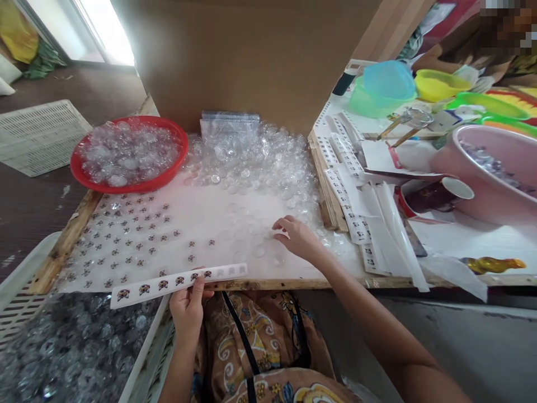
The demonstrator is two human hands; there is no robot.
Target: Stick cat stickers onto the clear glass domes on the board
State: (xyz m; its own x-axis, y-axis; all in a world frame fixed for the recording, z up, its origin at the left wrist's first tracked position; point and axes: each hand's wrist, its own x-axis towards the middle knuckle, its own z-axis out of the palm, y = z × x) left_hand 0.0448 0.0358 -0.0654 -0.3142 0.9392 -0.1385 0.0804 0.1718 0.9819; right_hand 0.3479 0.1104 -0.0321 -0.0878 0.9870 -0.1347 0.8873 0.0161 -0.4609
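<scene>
My left hand (189, 307) pinches a long white strip of stickers (159, 285) at the table's front edge. The strip bears small dark animal-face prints over most of its length and faint blank marks at its right end. My right hand (297, 238) is over the white table top, its thumb and forefinger slightly apart with nothing visible between them. Near its fingertips lie clear round plastic pieces (259, 251), hard to make out against the white. To the left, several clear pieces with animal-face stickers (140, 244) are spread in loose rows.
A red basin (183, 146) of clear plastic pieces stands at the back left, beside a heap of them (268, 154). A large cardboard box (243, 56) blocks the back. Sticker strips (348, 198) and a pink tub (444, 148) are right; a filled crate (145, 341) sits below left.
</scene>
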